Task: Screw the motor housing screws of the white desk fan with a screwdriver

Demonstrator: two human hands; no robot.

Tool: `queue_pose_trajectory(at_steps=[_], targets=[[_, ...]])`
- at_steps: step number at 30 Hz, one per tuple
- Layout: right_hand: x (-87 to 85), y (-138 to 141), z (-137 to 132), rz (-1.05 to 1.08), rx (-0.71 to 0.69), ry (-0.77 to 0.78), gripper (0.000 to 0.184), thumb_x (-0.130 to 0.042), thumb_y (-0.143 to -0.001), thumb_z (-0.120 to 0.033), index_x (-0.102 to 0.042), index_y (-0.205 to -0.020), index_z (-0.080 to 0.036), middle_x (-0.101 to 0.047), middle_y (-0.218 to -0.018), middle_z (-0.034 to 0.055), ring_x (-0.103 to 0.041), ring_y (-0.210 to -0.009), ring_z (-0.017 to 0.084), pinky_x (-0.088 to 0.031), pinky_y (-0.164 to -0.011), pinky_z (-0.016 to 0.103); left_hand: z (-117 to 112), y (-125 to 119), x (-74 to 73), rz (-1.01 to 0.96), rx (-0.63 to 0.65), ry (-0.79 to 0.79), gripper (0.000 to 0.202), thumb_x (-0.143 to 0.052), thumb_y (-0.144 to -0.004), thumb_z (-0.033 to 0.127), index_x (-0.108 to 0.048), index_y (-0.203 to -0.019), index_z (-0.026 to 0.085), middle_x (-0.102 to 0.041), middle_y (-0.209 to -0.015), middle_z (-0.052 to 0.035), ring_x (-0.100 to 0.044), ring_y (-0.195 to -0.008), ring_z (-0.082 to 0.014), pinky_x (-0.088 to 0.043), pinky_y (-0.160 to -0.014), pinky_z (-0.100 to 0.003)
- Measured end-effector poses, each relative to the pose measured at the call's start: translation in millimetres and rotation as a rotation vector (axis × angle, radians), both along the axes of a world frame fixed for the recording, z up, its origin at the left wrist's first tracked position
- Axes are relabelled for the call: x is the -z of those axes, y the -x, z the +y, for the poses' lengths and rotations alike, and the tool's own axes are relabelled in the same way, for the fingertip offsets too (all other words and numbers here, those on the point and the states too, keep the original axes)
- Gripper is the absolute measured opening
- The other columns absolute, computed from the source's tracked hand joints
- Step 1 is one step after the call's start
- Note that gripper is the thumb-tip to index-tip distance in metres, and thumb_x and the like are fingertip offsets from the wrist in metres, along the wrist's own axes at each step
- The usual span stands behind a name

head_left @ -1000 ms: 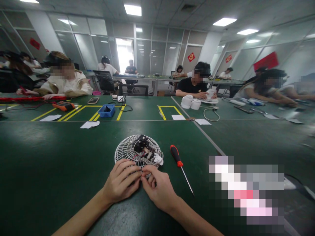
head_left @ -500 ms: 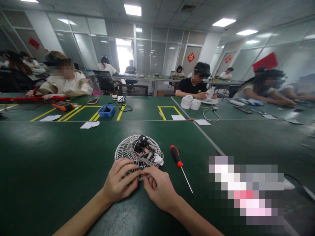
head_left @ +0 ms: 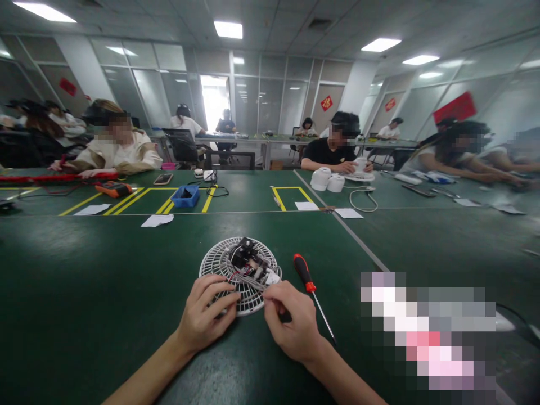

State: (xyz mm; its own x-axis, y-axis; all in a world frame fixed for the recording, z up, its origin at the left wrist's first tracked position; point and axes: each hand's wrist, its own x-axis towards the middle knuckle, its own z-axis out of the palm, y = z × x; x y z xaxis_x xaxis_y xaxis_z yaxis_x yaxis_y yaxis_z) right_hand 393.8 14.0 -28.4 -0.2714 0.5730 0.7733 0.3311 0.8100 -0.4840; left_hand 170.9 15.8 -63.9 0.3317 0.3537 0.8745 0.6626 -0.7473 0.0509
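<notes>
Right hand (head_left: 295, 323) drawn away from left hand (head_left: 202, 315), fingers (head_left: 276, 291) together; left fingers bent, apart, over grille (head_left: 212, 257).

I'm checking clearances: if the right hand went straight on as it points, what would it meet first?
The right hand would probably meet the white grille, at its near right edge; whether they touch now is unclear.

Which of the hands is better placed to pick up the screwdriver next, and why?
The right hand, most likely: the screwdriver lies just beside it, on its outer side. The left hand, at the grille, is farther away.
</notes>
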Motion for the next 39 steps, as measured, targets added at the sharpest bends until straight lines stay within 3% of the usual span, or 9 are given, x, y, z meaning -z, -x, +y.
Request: queue_pose_trajectory(at_steps=[5,8,11,15,20,28,33,36,39], targets=[[-15.0,-22.3,13.3,0.109,0.253,-0.084,0.017,-0.058,-0.09,-0.007,-0.062,-0.096,-0.023,-0.065,-0.084,0.0011,-0.059,-0.071,0.016,-0.048,-0.066,0.028,0.4,0.4,1.2,-0.024,0.007,0.003,0.029,-0.074,-0.08,0.002,-0.071,-0.105,0.016,-0.07,-0.102,-0.0083,-0.062,-0.106,-0.0256,-0.055,-0.088,-0.044],[-17.9,-37.4,26.8,0.075,0.437,-0.025,0.011,-0.058,-0.092,-0.016,-0.062,-0.1,-0.021,-0.064,-0.087,0.0037,-0.061,-0.079,0.02,-0.05,-0.073,0.033,0.6,1.0,1.9,-0.023,0.006,0.007,0.03,-0.075,-0.08,0.001,-0.071,-0.105,0.016,-0.07,-0.102,-0.0082,-0.062,-0.106,-0.0255,-0.055,-0.088,-0.044],[-16.4,-49.3,39.0,-0.15,0.687,0.25,0.034,-0.061,-0.089,-0.022,-0.06,-0.122,-0.016,-0.068,-0.109,0.0132,-0.063,-0.101,0.031,-0.05,-0.089,0.046,0.9,1.8,2.6,-0.02,0.002,0.012,0.03,-0.075,-0.08,0.002,-0.07,-0.106,0.017,-0.069,-0.102,-0.0081,-0.062,-0.107,-0.0251,-0.055,-0.088,-0.043],[-13.0,-56.5,46.0,-0.592,0.772,0.619,0.061,-0.062,-0.092,-0.027,-0.045,-0.149,-0.012,-0.063,-0.131,0.0223,-0.059,-0.12,0.041,-0.045,-0.096,0.055,1.6,3.0,3.8,-0.022,0.0,0.019,0.028,-0.075,-0.081,0.002,-0.07,-0.104,0.017,-0.07,-0.102,-0.0082,-0.062,-0.107,-0.0247,-0.056,-0.088,-0.042],[-10.2,-56.2,47.2,-0.702,0.747,0.736,0.065,-0.06,-0.095,-0.027,-0.037,-0.154,-0.014,-0.065,-0.126,0.0207,-0.065,-0.114,0.039,-0.048,-0.09,0.045,3.0,3.9,5.4,-0.028,-0.002,0.026,0.027,-0.074,-0.082,0.001,-0.069,-0.102,0.017,-0.07,-0.101,-0.0074,-0.063,-0.106,-0.0238,-0.056,-0.089,-0.041],[-11.9,-58.6,49.7,-0.504,0.696,0.828,0.067,-0.062,-0.086,-0.024,-0.041,-0.149,-0.022,-0.073,-0.104,0.0083,-0.071,-0.095,0.032,-0.048,-0.08,0.04,3.2,2.7,5.3,-0.057,0.01,0.055,0.024,-0.076,-0.083,0.004,-0.068,-0.1,0.019,-0.07,-0.098,-0.006,-0.064,-0.106,-0.0227,-0.056,-0.089,-0.04],[-12.4,-54.9,50.3,-0.012,0.455,0.872,0.062,-0.061,-0.078,-0.028,-0.046,-0.139,-0.022,-0.068,-0.08,-0.0014,-0.069,-0.07,0.022,-0.053,-0.072,0.036,1.6,0.5,3.3,-0.086,0.004,0.089,0.017,-0.076,-0.083,0.007,-0.065,-0.091,0.018,-0.07,-0.092,-0.005,-0.064,-0.103,-0.0215,-0.054,-0.089,-0.038],[-16.0,-50.1,47.6,0.351,0.185,0.918,0.066,-0.063,-0.072,-0.032,-0.043,-0.134,-0.023,-0.069,-0.082,-0.0019,-0.07,-0.067,0.021,-0.057,-0.066,0.036,-0.5,-0.4,1.0,-0.105,0.005,0.109,0.016,-0.074,-0.084,0.008,-0.063,-0.087,0.019,-0.07,-0.09,-0.0042,-0.065,-0.102,-0.0211,-0.054,-0.089,-0.038],[-21.6,-45.4,41.8,0.532,0.039,0.939,0.073,-0.067,-0.069,-0.031,-0.039,-0.136,-0.025,-0.071,-0.082,-0.0031,-0.071,-0.063,0.021,-0.061,-0.066,0.038,-1.9,-0.6,-0.1,-0.116,0.007,0.121,0.017,-0.074,-0.084,0.008,-0.06,-0.084,0.019,-0.07,-0.088,-0.004,-0.065,-0.1,-0.0213,-0.054,-0.088,-0.038]])
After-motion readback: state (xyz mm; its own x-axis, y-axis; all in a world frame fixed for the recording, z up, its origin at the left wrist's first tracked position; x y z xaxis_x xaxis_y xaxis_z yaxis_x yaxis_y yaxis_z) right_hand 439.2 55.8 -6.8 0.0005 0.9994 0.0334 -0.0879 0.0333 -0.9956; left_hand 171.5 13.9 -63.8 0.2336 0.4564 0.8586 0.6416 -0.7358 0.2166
